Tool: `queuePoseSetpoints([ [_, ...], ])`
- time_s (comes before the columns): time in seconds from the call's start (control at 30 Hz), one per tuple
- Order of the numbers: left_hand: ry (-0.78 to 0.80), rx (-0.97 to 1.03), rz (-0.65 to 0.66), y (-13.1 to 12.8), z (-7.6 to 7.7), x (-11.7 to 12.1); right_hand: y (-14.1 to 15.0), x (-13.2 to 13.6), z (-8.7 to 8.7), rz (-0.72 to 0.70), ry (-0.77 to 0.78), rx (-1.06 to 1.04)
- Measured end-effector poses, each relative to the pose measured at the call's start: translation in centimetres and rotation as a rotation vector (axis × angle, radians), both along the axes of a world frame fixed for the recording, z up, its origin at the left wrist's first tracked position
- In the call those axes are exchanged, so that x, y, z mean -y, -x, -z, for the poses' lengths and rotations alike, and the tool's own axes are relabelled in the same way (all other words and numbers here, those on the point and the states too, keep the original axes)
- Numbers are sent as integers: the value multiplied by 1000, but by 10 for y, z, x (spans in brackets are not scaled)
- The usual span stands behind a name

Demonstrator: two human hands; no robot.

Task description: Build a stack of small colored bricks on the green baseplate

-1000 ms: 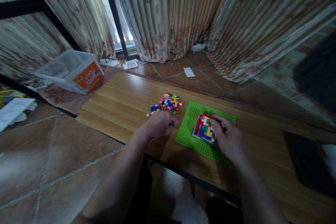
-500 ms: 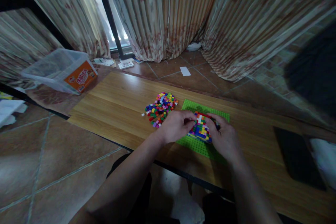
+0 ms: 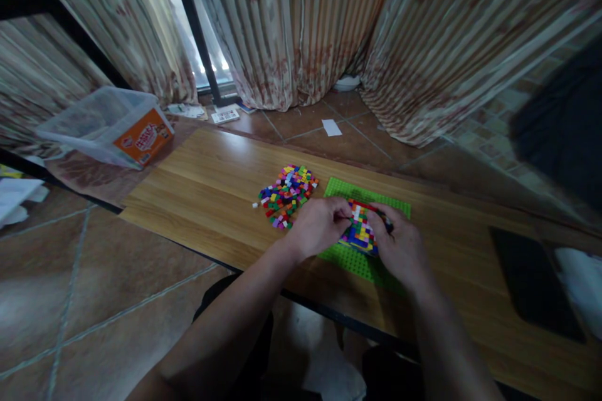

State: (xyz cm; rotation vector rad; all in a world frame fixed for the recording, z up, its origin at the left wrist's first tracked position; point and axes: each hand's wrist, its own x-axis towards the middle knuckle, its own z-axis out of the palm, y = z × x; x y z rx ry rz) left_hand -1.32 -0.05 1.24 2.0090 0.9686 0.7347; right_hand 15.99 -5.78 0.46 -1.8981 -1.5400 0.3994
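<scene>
A many-coloured block of toy bricks (image 3: 361, 229) sits on a green studded baseplate (image 3: 348, 259). My right hand (image 3: 399, 239) wraps its far and right sides, thumb lying along the top. At the left edge of the block is my left hand (image 3: 320, 225), thumb and forefinger pinched together. Whatever is between those fingertips is too small or hidden to make out. To the left of my left hand, a heap of loose small bricks (image 3: 288, 191) in mixed colours lies on the wooden table, with one white brick (image 3: 254, 205) apart from it.
The long wooden table (image 3: 197, 175) has a dark flat slab (image 3: 531, 282) at its right. A clear plastic bin (image 3: 94, 131) with an orange label stands beyond the left end. Curtains (image 3: 329, 25) hang behind, and a white paper (image 3: 332, 128) lies on the tiled floor.
My left hand has shifted very slightly, its pinched fingers still by the block's left edge. My right hand keeps its hold on the brick block.
</scene>
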Motion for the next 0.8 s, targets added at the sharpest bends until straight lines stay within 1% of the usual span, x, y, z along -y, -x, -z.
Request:
queuePoseSetpoints([
  [0.17, -20, -14, 5, 1, -4, 4, -1, -1, 1, 3, -17, 2],
  [0.37, -18, -47, -14, 2, -7, 5, -1, 0, 1, 5, -2, -6],
  [0.43, 3, -44, -39, 1, -7, 4, -1, 0, 1, 4, -5, -8],
  [0.63, 99, -50, -171, -4, -3, 1, -2, 0, 2, 1, -6, -3],
  [0.8, 127, -31, -175, -7, -1, 1, -1, 0, 3, 1, -22, -3],
])
